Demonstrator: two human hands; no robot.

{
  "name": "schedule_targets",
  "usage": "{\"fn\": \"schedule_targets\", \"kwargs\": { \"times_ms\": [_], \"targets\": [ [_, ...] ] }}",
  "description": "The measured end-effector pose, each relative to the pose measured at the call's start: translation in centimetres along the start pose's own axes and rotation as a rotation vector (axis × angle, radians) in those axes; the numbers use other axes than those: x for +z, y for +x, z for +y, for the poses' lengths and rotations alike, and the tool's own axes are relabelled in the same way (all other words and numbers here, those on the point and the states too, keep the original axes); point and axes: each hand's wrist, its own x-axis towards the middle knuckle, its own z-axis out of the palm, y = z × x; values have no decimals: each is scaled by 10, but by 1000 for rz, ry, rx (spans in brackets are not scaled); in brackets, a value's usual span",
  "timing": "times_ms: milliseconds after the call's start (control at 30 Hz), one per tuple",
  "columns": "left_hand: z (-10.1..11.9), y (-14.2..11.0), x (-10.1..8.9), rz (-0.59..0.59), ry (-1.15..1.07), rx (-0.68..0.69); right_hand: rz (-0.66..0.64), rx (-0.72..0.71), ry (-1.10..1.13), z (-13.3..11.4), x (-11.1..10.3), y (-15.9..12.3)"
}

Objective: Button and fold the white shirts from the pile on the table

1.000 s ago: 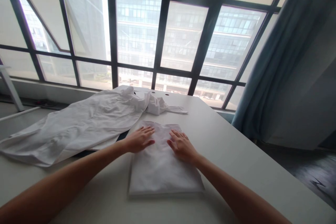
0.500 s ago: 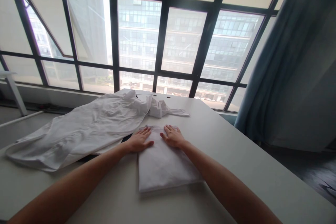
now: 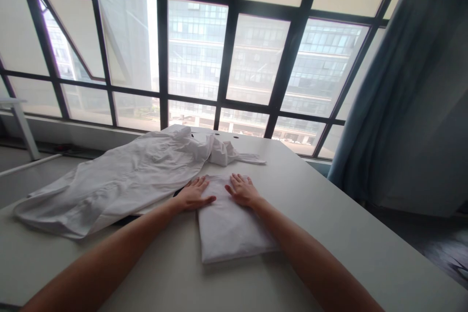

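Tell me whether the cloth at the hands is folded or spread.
Folded: the cloth lies as a compact rectangle, with the left hand and right hand at its far end.

Bright glow across the dark-framed windows (image 3: 197, 53), blue-grey curtain (image 3: 383, 107) draping the right, white worktop (image 3: 310, 190) stretching below!

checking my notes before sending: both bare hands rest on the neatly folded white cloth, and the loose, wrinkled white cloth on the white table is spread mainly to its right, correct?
One slip: the head view shows the loose, wrinkled white cloth spread mainly to the left of the folded white cloth, not the right. The left hand and right hand do rest on the folded one.
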Motion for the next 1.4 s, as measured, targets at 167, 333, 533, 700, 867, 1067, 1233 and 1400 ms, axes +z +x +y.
{"fn": "schedule_targets", "kwargs": {
  "times_ms": [167,333,533,700,867,1067,1233,1400],
  "targets": [
    [33,-18,6,161,23,214,-12,-72,50,-34,4,-41],
    [34,-24,14,52,1,237,-63,2,96,-7,9,-58],
    [18,-20,6,-27,-21,82,89,-80,3,30,-4,-67],
    [23,-23,8,-39,8,57,145,-32,64,-10,5,-103],
    [23,-24,11,-14,32,20,22,-82,12,20,12,-118],
    [22,-23,13,-19,58,21,-1,324,-312,141,-15,-110],
    [20,-20,16,-4,50,34,33,541,-259,177,-8,-108],
    [17,-20,18,9,28,53,47,492,-80,192,11,-106]
  ]
}}
